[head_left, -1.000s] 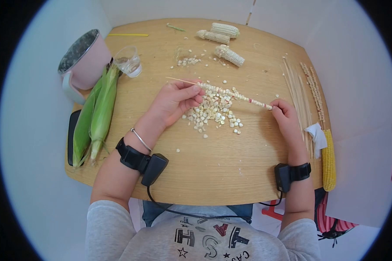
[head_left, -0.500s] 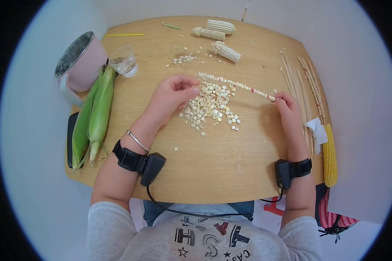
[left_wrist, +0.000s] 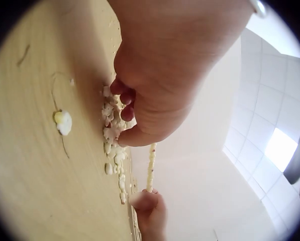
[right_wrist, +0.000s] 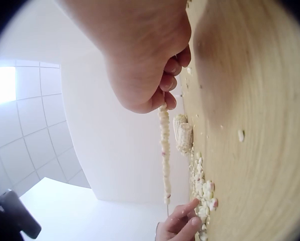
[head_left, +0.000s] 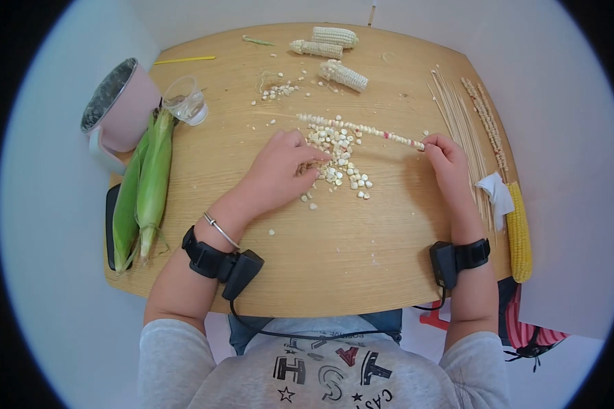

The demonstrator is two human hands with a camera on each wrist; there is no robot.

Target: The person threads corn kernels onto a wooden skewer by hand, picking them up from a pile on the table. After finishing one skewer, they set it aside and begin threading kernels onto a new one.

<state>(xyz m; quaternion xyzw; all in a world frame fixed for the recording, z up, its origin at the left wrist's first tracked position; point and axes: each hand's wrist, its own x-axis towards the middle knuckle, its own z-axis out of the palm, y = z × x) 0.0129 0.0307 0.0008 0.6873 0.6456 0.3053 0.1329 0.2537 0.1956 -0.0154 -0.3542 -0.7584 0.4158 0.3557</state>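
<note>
My right hand [head_left: 447,160] pinches one end of a thin stick strung with white corn kernels, some of them reddish. This kernel skewer [head_left: 361,129] slants up to the left above the table, its bare tip pointing left. My left hand [head_left: 283,170] is down at a heap of loose white kernels [head_left: 338,141], thumb and forefinger apart. In the left wrist view its fingertips are right at the kernels [left_wrist: 110,145] and partly hide them. In the right wrist view the skewer [right_wrist: 165,145] hangs from the right fingertips, and the left fingers reach the heap.
Several partly stripped white cobs [head_left: 344,75] lie at the back. On the right are bare sticks [head_left: 457,116], strung skewers [head_left: 486,126], a tissue [head_left: 496,192] and a yellow corn cob [head_left: 520,238]. At left stand a pink pot [head_left: 126,112], a clear cup [head_left: 186,102] and green-husked corn [head_left: 155,174].
My left hand has let go of the skewer's left end and moved down and right to the kernel heap. The right hand keeps holding the other end.
</note>
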